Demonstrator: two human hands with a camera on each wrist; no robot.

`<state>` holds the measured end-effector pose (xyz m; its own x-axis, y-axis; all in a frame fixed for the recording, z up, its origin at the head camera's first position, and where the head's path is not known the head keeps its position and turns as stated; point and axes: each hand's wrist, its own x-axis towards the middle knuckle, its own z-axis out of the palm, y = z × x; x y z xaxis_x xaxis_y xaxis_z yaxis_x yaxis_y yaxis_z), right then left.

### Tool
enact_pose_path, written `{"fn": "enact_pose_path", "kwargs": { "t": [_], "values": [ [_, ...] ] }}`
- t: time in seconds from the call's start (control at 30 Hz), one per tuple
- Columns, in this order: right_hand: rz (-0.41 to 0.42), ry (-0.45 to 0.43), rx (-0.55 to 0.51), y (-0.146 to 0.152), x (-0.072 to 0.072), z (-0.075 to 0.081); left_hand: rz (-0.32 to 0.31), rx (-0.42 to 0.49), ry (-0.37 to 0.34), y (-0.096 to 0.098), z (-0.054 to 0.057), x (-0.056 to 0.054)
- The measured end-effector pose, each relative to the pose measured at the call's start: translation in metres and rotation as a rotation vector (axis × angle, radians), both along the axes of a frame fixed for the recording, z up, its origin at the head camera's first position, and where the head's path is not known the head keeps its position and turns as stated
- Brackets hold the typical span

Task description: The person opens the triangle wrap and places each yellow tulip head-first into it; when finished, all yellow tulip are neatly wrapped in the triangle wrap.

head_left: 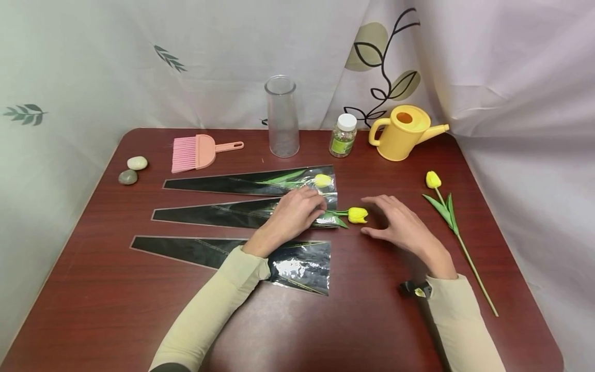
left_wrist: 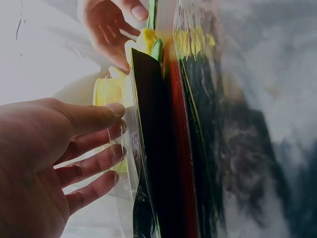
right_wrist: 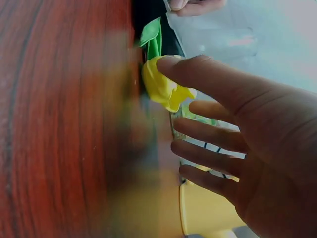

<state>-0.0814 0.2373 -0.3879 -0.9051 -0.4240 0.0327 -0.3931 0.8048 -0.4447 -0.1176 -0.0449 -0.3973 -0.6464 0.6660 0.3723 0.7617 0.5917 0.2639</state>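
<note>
My left hand (head_left: 296, 211) pinches the clear film at the mouth of the middle black-and-clear flower sleeve (head_left: 204, 214). A yellow artificial tulip (head_left: 357, 215) lies partly in that sleeve, its head sticking out past the right end and its stem hidden inside. Just right of the bloom is my right hand (head_left: 402, 225), fingers spread and thumb apart, holding nothing. In the right wrist view its thumb overlaps the tulip head (right_wrist: 161, 87). The back sleeve (head_left: 209, 183) has a second yellow tulip (head_left: 323, 181) inside it. Nearest me lies a flat third sleeve (head_left: 307, 266), partly under my left forearm.
A third tulip (head_left: 457, 235) lies at the right. Along the back stand a clear vase (head_left: 283, 119), a white-capped jar (head_left: 343, 137) and a yellow watering can (head_left: 400, 134). A pink brush with dustpan (head_left: 197, 152) and two stones (head_left: 127, 177) lie at the left.
</note>
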Motion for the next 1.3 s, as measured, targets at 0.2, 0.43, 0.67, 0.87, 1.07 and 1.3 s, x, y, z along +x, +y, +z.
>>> {"fn": "enact_pose_path", "kwargs": {
  "t": [0.2, 0.43, 0.67, 0.87, 1.07, 1.3],
  "values": [
    [0.003, 0.004, 0.017, 0.002, -0.001, -0.004, 0.004, 0.002, -0.004, -0.001, -0.001, 0.0],
    [0.002, 0.042, 0.013, 0.0, -0.004, -0.008, 0.005, -0.005, -0.003, -0.002, -0.001, 0.0],
    [0.013, 0.062, -0.038, -0.005, -0.006, -0.006, 0.007, -0.011, -0.012, -0.002, 0.0, 0.001],
    [0.039, 0.033, -0.09, -0.019, -0.011, -0.005, 0.013, -0.013, -0.016, -0.002, 0.001, 0.001],
    [0.079, 0.016, -0.144, -0.034, -0.018, -0.009, 0.01, -0.013, -0.024, -0.001, 0.003, 0.001],
    [0.11, 0.009, -0.18, -0.048, -0.025, -0.012, 0.01, -0.016, -0.023, 0.0, 0.006, 0.001]
  ]
}}
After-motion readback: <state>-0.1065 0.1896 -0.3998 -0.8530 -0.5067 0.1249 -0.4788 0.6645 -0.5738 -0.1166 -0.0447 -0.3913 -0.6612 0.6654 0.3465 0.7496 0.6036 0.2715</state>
